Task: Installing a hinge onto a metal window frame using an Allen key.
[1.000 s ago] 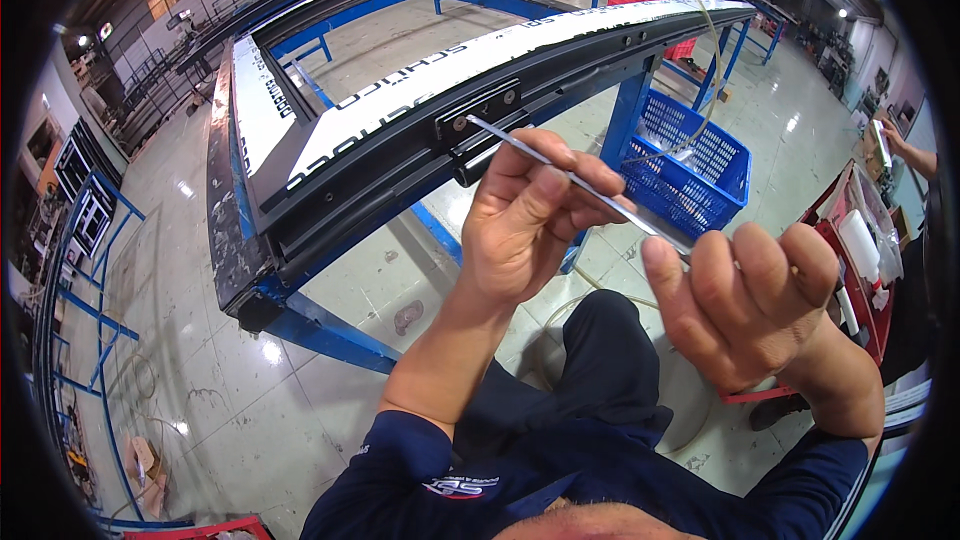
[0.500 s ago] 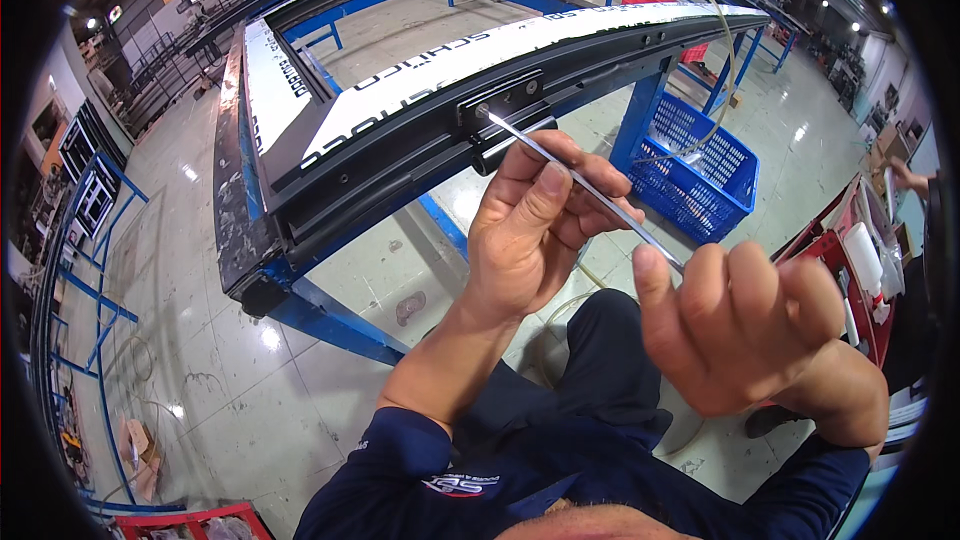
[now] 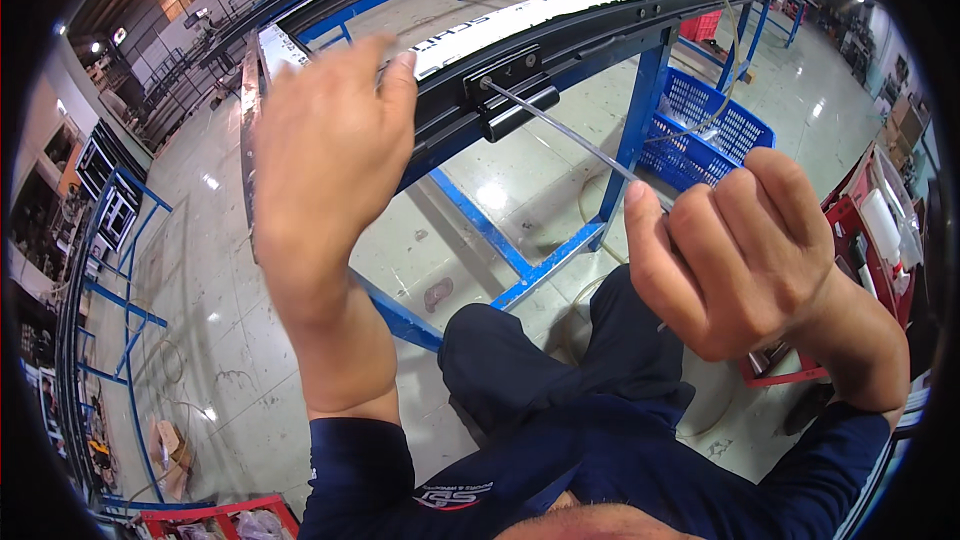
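My right hand (image 3: 735,260) is closed in a fist around a long, thin steel driver (image 3: 570,135), whose handle end is hidden in the fist. The driver's tip meets a screw in a small black plate (image 3: 508,70) on a black profile frame (image 3: 440,105). Below the plate, a black cylinder, apparently part of a hinge (image 3: 520,115), lies along the frame. To the left, my left hand (image 3: 335,150) is raised over the frame, blurred by motion. Its thumb stands apart from the fingers, and nothing shows in it. Whether it touches the frame I cannot tell.
White printed film (image 3: 540,12) covers the frame's upper face. Blue steel legs (image 3: 640,110) carry it. A blue plastic crate (image 3: 705,125) stands on the floor at right, beneath a thin hose (image 3: 738,50). Red trays (image 3: 875,240) with parts lie at right and lower left.
My left hand has let go of the driver's shaft and moved up and left over the frame. My right hand keeps its hold, with the driver still at the screw.
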Tool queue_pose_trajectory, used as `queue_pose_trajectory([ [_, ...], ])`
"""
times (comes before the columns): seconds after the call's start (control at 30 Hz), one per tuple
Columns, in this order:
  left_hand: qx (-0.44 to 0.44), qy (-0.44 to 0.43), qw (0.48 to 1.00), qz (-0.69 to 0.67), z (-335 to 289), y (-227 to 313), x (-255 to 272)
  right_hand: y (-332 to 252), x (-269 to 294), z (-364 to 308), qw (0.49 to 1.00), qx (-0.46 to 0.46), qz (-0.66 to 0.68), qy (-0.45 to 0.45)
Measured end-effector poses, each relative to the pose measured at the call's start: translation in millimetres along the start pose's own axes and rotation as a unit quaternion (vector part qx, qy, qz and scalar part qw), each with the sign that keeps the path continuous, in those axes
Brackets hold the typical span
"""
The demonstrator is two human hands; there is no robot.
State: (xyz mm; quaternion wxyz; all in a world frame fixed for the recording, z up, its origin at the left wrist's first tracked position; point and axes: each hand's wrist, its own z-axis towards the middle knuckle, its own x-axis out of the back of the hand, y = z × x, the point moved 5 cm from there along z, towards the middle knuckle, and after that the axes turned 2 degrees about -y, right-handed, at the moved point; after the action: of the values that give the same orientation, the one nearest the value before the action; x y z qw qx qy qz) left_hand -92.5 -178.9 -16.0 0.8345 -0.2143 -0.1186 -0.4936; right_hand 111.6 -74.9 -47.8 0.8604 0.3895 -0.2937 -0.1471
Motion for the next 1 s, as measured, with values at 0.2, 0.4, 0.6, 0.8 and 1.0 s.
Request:
queue_pose_trajectory([
  [0.2, 0.128, -0.170, 0.977, -0.018, -7.9, -3.5, -25.0, -1.7, -2.1, -0.6, 0.999, -0.032, 0.025, 0.013],
  [0.4, 0.111, -0.171, 0.979, -0.016, -11.2, -2.1, -22.5, -3.3, -0.9, -0.9, 0.995, -0.082, 0.057, 0.023],
  [0.6, 0.098, -0.168, 0.981, -0.015, -12.5, -1.7, -20.8, -4.1, 6.3, 4.9, 0.986, -0.137, 0.096, -0.011],
  [0.8, -0.045, -0.141, 0.989, 0.003, -21.3, -11.2, -44.2, -22.4, -4.2, -20.3, 0.997, -0.016, -0.071, -0.026],
  [1.0, 0.165, -0.306, 0.928, -0.134, -34.9, -41.9, -25.2, -41.8, 36.9, -49.8, 0.999, -0.012, -0.039, 0.024],
])
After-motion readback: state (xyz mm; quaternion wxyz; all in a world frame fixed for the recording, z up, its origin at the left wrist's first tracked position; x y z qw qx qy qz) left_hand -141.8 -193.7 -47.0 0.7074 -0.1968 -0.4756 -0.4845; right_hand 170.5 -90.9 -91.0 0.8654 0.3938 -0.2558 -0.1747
